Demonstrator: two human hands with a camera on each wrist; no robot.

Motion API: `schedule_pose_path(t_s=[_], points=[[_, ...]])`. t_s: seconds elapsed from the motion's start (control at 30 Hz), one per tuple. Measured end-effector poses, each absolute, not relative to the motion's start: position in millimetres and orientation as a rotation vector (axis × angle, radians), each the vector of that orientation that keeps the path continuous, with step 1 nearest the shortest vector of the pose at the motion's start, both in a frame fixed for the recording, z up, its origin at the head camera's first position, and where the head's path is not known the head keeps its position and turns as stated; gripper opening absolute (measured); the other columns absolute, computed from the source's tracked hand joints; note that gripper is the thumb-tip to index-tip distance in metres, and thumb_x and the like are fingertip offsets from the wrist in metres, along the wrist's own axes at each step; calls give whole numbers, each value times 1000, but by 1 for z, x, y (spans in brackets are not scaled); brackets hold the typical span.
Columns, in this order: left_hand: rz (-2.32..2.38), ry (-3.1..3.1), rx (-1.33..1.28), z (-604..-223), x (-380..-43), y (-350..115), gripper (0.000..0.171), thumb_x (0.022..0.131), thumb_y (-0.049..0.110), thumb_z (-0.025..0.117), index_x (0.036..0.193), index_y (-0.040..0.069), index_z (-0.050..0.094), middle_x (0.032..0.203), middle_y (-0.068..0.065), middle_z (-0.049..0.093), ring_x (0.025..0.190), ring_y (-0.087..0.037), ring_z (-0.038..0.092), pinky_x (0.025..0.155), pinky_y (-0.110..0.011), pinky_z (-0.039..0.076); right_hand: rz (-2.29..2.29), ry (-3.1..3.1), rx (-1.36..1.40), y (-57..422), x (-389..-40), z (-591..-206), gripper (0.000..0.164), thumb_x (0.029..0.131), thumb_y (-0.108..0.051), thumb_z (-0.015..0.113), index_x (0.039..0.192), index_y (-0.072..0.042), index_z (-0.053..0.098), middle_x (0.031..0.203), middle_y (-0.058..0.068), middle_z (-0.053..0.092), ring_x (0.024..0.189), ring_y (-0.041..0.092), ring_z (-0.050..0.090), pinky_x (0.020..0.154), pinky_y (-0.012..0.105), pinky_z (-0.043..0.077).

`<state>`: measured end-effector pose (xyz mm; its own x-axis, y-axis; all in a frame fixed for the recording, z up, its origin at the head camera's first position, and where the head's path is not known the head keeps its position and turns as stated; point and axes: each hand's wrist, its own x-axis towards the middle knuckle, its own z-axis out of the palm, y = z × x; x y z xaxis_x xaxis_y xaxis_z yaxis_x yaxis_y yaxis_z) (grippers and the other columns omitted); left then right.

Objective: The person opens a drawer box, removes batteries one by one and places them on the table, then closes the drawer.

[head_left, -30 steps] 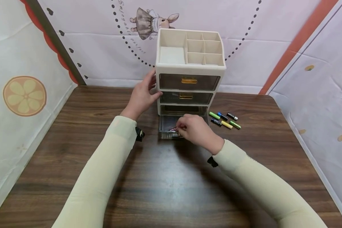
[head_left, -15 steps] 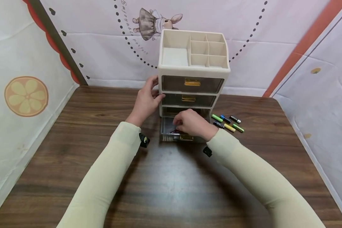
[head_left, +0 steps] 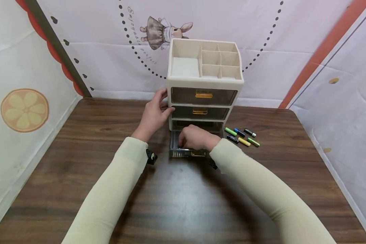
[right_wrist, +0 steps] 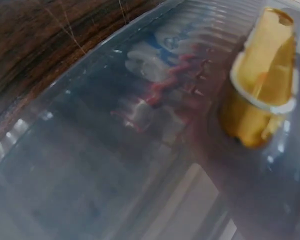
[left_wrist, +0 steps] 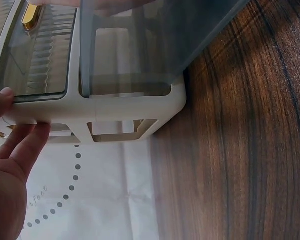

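Note:
A cream drawer organizer [head_left: 205, 82] stands at the back of the table, its clear bottom drawer [head_left: 180, 154] pulled out. My left hand [head_left: 153, 118] holds the organizer's left front edge; the left wrist view has the thumb on the front and the fingers against the side [left_wrist: 97, 109]. Down inside the open drawer is my right hand [head_left: 196, 137], fingers bent and pointing into its left front part. Through the ribbed drawer front, the right wrist view gives blurred red [right_wrist: 162, 86] and blue-white shapes beside the gold handle [right_wrist: 257, 95]. I cannot tell whether the right fingers hold anything.
Several batteries lie on the wooden table right of the organizer, among them a yellow battery [head_left: 244, 141] and a green battery [head_left: 230, 131]. Two upper drawers with gold handles [head_left: 203, 95] are closed. Printed cloth [head_left: 109, 64] hangs behind and at both sides.
My right hand has moved left and lower into the drawer, its fingertips dropping behind the drawer front. The left hand keeps its place on the organizer. The head view has shifted slightly.

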<state>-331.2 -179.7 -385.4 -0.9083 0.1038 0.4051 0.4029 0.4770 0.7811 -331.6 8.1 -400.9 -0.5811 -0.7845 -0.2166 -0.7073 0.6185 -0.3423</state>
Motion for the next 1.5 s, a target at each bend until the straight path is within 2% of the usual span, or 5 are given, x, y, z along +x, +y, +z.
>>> schedule_pose_path(t_s=[0.37, 0.6, 0.97, 1.27, 1.5], points=[[-1348, -2487, -379, -385, -332, -179, 62, 93, 13, 65, 147, 21, 36, 151, -5, 40, 117, -26, 63, 91, -32, 54, -270, 2474, -1203, 5, -336, -404, 18, 88, -4, 65, 92, -17, 76, 91, -3, 72, 82, 11, 65, 76, 28, 54], [-1316, -2544, -313, -384, -330, -179, 59, 94, 19, 64, 147, 22, 38, 125, -16, 61, 114, -29, 64, 92, -40, 53, -257, 2484, -1195, 4, -338, -405, 17, 88, -4, 65, 95, -15, 75, 91, -2, 71, 80, 11, 64, 76, 28, 54], [-1348, -2588, -342, -394, -334, -182, 61, 97, 27, 59, 150, 28, 29, 123, -13, 60, 116, -27, 62, 93, -42, 52, -340, 2514, -1110, 16, -333, -395, 13, 86, -6, 63, 92, -15, 70, 74, -2, 65, 62, 11, 53, 66, 27, 47], [-1277, -2626, -347, -397, -335, -184, 60, 98, 32, 57, 149, 26, 27, 120, -11, 62, 111, -24, 63, 91, -43, 52, -392, 2608, -1103, 35, -320, -373, 11, 90, -16, 64, 100, -14, 69, 85, -3, 65, 72, 12, 58, 71, 30, 49], [-1267, -2639, -367, -395, -336, -183, 59, 98, 31, 57, 148, 24, 27, 117, -12, 61, 108, -26, 62, 90, -44, 51, -494, 2691, -1163, 55, -309, -358, 14, 88, -12, 65, 101, -11, 71, 89, -2, 66, 75, 11, 58, 73, 32, 51]])
